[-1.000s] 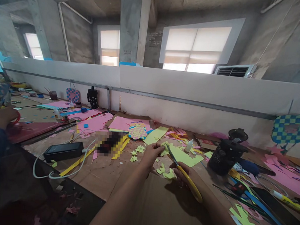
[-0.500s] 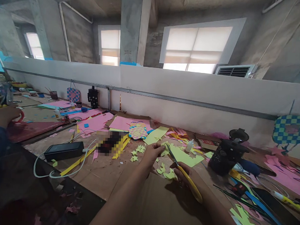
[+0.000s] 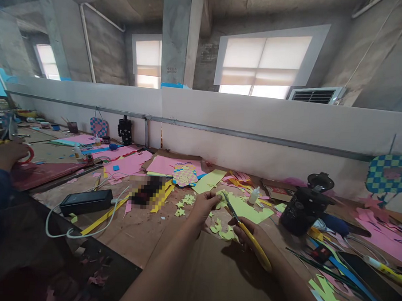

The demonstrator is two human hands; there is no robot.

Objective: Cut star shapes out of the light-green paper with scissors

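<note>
My left hand (image 3: 203, 208) is closed, pinching a small pale yellow-green paper piece (image 3: 222, 200) between thumb and fingers. In my right hand (image 3: 246, 232) is a pair of yellow-handled scissors (image 3: 255, 246); their metal blades point up and left and meet the paper. One handle shows clearly, the rest is hidden by the fingers. Below the hands lie curved yellow-green scraps (image 3: 226, 233). Left of my left hand is a group of cut paper stars (image 3: 180, 211). A larger yellow-green sheet (image 3: 251, 209) lies just behind my right hand.
A small glue bottle (image 3: 253, 196) stands behind the sheet. On the right are a black tumbler (image 3: 303, 212) and a phone (image 3: 365, 268). A power bank (image 3: 86, 201) with a white cable lies left. Pink sheets (image 3: 130, 165) cover the back. A co-worker's hand (image 3: 7, 155) holds scissors far left.
</note>
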